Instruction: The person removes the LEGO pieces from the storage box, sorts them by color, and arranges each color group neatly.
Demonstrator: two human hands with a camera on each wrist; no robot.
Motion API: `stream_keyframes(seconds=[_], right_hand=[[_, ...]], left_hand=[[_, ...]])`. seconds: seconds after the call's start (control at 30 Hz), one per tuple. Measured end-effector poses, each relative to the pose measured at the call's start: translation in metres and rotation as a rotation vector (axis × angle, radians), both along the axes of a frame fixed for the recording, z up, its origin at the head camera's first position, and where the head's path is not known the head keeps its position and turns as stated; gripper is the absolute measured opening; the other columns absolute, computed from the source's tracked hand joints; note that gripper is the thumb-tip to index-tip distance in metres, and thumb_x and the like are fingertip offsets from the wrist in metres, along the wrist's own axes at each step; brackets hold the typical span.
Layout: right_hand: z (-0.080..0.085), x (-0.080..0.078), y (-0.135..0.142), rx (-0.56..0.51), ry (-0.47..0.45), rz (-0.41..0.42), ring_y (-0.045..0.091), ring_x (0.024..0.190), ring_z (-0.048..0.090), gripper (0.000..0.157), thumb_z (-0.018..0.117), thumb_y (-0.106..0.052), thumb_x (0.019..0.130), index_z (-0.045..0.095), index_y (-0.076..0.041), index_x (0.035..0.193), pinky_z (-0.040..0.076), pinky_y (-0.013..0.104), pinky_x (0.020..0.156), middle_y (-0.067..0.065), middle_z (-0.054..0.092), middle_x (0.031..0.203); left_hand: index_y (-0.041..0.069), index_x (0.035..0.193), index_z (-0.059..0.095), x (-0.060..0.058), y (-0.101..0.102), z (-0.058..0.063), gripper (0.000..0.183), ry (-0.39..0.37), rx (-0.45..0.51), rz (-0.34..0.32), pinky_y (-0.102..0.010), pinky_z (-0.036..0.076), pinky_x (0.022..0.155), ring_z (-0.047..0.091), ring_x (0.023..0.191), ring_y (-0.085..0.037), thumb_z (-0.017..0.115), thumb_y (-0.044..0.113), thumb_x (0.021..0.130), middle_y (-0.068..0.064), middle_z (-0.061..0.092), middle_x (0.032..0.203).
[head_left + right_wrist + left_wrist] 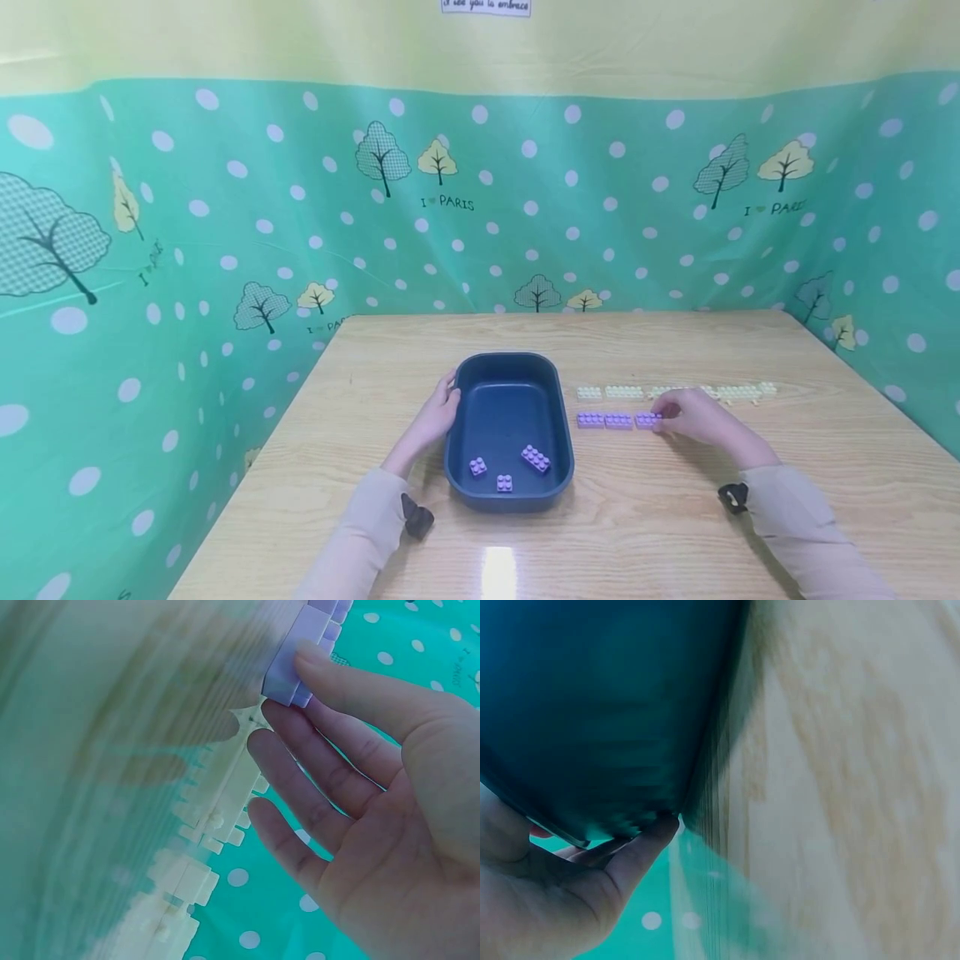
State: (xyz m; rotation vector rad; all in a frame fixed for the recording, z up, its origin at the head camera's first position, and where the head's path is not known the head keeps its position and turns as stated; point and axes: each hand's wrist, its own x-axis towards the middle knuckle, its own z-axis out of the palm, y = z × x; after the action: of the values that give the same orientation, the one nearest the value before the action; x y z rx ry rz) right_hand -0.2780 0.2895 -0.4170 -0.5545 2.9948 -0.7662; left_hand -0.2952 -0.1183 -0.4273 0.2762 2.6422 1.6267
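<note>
At the left side of a dark blue basin point(510, 503), my left hand point(437, 414) grips the rim; in the left wrist view, fingers reach under the basin's wall point(600, 712). My right hand point(693, 415) pinches a purple toy brick point(647, 421) by its right end, and the brick rests on the table in line with two more purple bricks point(604, 421). The right wrist view has the thumb on the side of that purple brick point(289, 671), the other fingers spread out. Inside the basin lie two small purple bricks point(477, 467) and a longer one point(536, 457).
Behind the purple row runs a row of pale yellow bricks point(624, 392), partly hidden by the right hand. The wooden table point(600, 550) ends at a green dotted curtain point(480, 225) at the back and sides. Each wrist carries a black strap.
</note>
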Motion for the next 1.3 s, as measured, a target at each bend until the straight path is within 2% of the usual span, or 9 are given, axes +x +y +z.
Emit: stream_keyframes(seconds=[0.47, 0.6, 0.77, 0.87, 1.1, 1.3], right_hand=[[0.0, 0.001, 0.002, -0.032, -0.035, -0.01, 0.019, 0.078, 0.061, 0.039, 0.074, -0.015, 0.075, 0.065, 0.004, 0.108, 0.053, 0.03, 0.066, 0.009, 0.068, 0.089], [0.004, 0.004, 0.003, -0.028, -0.012, -0.016, 0.023, 0.084, 0.062, 0.041, 0.072, -0.02, 0.079, 0.064, 0.003, 0.111, 0.054, 0.037, 0.071, 0.013, 0.068, 0.096], [0.013, 0.007, 0.001, -0.031, 0.057, -0.034, 0.031, 0.093, 0.061, 0.034, 0.065, -0.017, 0.085, 0.063, 0.002, 0.114, 0.051, 0.049, 0.079, 0.018, 0.066, 0.105], [0.019, 0.007, -0.003, -0.042, 0.122, -0.017, 0.035, 0.095, 0.06, 0.033, 0.064, -0.014, 0.086, 0.062, 0.002, 0.114, 0.05, 0.054, 0.082, 0.019, 0.066, 0.107], [0.034, 0.011, -0.022, -0.027, 0.212, 0.012, 0.034, 0.098, 0.061, 0.032, 0.068, -0.018, 0.085, 0.064, -0.001, 0.112, 0.049, 0.054, 0.085, 0.015, 0.067, 0.107], [0.039, 0.013, -0.044, -0.052, 0.256, 0.056, 0.032, 0.098, 0.062, 0.03, 0.067, -0.017, 0.085, 0.065, -0.002, 0.11, 0.05, 0.052, 0.088, 0.014, 0.068, 0.106]], left_hand=[[-0.005, 0.146, 0.018, -0.002, -0.001, -0.001, 0.05, -0.004, 0.006, -0.012, -0.052, 0.037, 0.105, 0.048, 0.122, -0.042, 0.03, 0.014, 0.101, -0.032, 0.044, 0.136], [-0.005, 0.146, 0.018, -0.003, -0.002, -0.002, 0.05, -0.006, 0.01, -0.02, -0.052, 0.037, 0.105, 0.048, 0.122, -0.042, 0.03, 0.014, 0.101, -0.032, 0.044, 0.136], [-0.004, 0.147, 0.017, -0.004, -0.002, -0.003, 0.051, -0.009, 0.021, -0.025, -0.053, 0.038, 0.105, 0.048, 0.122, -0.042, 0.03, 0.014, 0.101, -0.032, 0.043, 0.136], [-0.003, 0.147, 0.017, -0.003, -0.003, -0.002, 0.051, -0.012, 0.019, -0.019, -0.052, 0.038, 0.104, 0.049, 0.121, -0.042, 0.03, 0.014, 0.101, -0.032, 0.043, 0.136], [-0.003, 0.147, 0.018, -0.003, -0.002, 0.0, 0.051, -0.01, 0.005, -0.009, -0.051, 0.038, 0.106, 0.048, 0.123, -0.041, 0.031, 0.015, 0.101, -0.031, 0.044, 0.137], [-0.002, 0.147, 0.018, -0.002, -0.002, -0.001, 0.051, -0.017, 0.005, -0.002, -0.051, 0.036, 0.107, 0.046, 0.125, -0.041, 0.031, 0.015, 0.101, -0.03, 0.043, 0.138]])
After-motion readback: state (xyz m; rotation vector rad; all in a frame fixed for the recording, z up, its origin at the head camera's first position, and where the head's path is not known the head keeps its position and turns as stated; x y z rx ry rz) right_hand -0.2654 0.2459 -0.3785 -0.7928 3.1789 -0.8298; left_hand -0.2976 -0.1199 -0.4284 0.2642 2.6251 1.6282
